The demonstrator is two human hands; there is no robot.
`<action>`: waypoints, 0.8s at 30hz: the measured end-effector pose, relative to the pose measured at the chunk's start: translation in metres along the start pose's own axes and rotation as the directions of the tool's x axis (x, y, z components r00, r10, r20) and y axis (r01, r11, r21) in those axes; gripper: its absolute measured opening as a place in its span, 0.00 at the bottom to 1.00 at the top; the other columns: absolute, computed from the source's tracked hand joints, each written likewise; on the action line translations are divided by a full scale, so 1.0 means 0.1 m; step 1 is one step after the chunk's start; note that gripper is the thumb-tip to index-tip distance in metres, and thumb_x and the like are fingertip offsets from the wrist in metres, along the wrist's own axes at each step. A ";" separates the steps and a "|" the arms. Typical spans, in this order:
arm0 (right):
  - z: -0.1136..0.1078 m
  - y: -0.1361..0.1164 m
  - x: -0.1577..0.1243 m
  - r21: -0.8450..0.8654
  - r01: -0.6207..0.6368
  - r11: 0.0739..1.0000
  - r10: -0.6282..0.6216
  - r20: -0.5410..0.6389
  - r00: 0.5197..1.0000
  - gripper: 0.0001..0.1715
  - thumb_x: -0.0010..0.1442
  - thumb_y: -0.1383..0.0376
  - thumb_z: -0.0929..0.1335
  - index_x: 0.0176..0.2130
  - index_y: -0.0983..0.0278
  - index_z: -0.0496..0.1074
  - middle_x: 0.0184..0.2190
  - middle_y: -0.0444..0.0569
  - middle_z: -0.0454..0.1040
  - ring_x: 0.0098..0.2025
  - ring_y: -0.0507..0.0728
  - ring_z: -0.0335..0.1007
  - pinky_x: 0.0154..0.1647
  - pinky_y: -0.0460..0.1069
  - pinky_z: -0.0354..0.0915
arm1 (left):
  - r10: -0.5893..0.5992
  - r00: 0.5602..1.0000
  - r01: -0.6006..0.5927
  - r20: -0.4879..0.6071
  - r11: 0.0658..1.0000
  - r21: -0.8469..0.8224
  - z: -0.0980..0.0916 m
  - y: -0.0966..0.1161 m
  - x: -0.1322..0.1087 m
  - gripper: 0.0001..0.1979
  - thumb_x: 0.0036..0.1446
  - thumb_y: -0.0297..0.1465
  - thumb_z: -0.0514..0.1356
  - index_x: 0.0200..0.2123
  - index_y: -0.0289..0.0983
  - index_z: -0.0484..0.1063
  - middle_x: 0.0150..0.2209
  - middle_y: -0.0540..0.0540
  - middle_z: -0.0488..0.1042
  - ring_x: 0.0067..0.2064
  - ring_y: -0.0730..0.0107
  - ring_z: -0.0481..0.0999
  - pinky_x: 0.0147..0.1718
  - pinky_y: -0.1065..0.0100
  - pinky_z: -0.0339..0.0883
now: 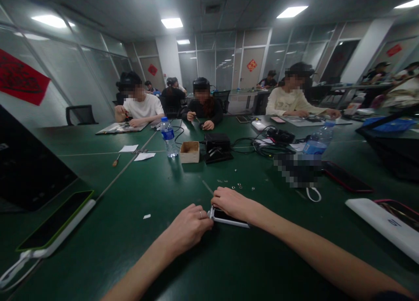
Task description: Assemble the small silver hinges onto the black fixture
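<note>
A white-edged phone [229,218] with a dark screen lies flat on the green table [131,231] in front of me. My right hand [233,203] rests over its upper left part, fingers curled onto it. My left hand [189,227], a ring on one finger, is closed at the phone's left end, fingertips pinched against its corner. What the fingertips pinch is too small to make out. Several tiny screws and washers [237,186] lie scattered just beyond my hands.
Beyond the hands stand a small open cardboard box [190,152], a water bottle [169,137] and a black device [218,147] with cables. A phone on a power bank [54,227] lies left, a white power bank [382,224] right. Other people sit at the far side.
</note>
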State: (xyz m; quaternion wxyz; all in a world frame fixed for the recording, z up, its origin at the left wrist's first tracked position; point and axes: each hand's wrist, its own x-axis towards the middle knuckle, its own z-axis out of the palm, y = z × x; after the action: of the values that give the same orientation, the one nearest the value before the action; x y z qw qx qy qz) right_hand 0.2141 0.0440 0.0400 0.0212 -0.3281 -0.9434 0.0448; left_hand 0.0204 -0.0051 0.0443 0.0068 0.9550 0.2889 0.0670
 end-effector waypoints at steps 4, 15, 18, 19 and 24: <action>0.03 0.00 0.01 -0.009 0.001 1.000 -0.001 -0.018 1.000 0.11 0.64 0.69 0.62 0.39 0.68 0.73 0.37 0.53 0.71 0.39 0.56 0.64 0.36 0.48 0.58 | 0.058 0.992 -0.075 0.108 0.983 0.166 -0.12 0.11 0.10 0.07 0.60 0.24 0.57 0.30 0.36 0.72 0.31 0.49 0.75 0.33 0.69 0.70 0.32 0.66 0.55; -0.01 -0.05 -0.04 0.052 -0.053 0.997 0.053 0.001 0.999 0.09 0.63 0.71 0.63 0.39 0.68 0.72 0.38 0.52 0.70 0.38 0.55 0.64 0.35 0.47 0.58 | 0.102 0.947 -0.225 0.304 0.887 0.403 -0.17 0.34 0.33 0.04 0.55 0.30 0.63 0.32 0.34 0.77 0.30 0.44 0.78 0.35 0.61 0.73 0.33 0.63 0.58; -0.02 -0.06 -0.04 0.107 -0.100 0.989 0.096 0.042 0.994 0.08 0.62 0.70 0.63 0.40 0.68 0.72 0.39 0.52 0.69 0.38 0.55 0.65 0.34 0.47 0.58 | 0.047 0.936 -0.198 0.348 0.889 0.412 -0.17 0.34 0.34 0.05 0.54 0.30 0.64 0.34 0.35 0.76 0.32 0.44 0.78 0.36 0.61 0.73 0.34 0.63 0.60; -0.02 -0.06 -0.05 0.125 -0.111 0.986 0.105 0.052 0.993 0.08 0.62 0.70 0.64 0.40 0.68 0.72 0.40 0.52 0.69 0.38 0.55 0.65 0.34 0.47 0.59 | 0.042 0.934 -0.198 0.356 0.888 0.415 -0.17 0.34 0.33 0.05 0.54 0.30 0.64 0.34 0.35 0.76 0.32 0.44 0.78 0.36 0.61 0.73 0.34 0.63 0.60; 0.00 -0.05 -0.05 0.191 -0.151 0.970 0.135 0.093 0.986 0.08 0.61 0.70 0.63 0.40 0.68 0.71 0.41 0.51 0.68 0.39 0.56 0.65 0.35 0.48 0.60 | 0.087 0.942 -0.221 0.324 0.887 0.406 -0.15 0.29 0.29 0.04 0.56 0.30 0.62 0.34 0.34 0.74 0.32 0.44 0.77 0.36 0.62 0.73 0.34 0.64 0.61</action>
State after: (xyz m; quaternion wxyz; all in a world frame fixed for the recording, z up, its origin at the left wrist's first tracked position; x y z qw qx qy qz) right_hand 0.2154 0.0370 0.0409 0.0129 -0.3896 -0.9082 0.1525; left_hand 0.0580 -0.0134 0.0646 -0.1696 0.9512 0.2145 -0.1431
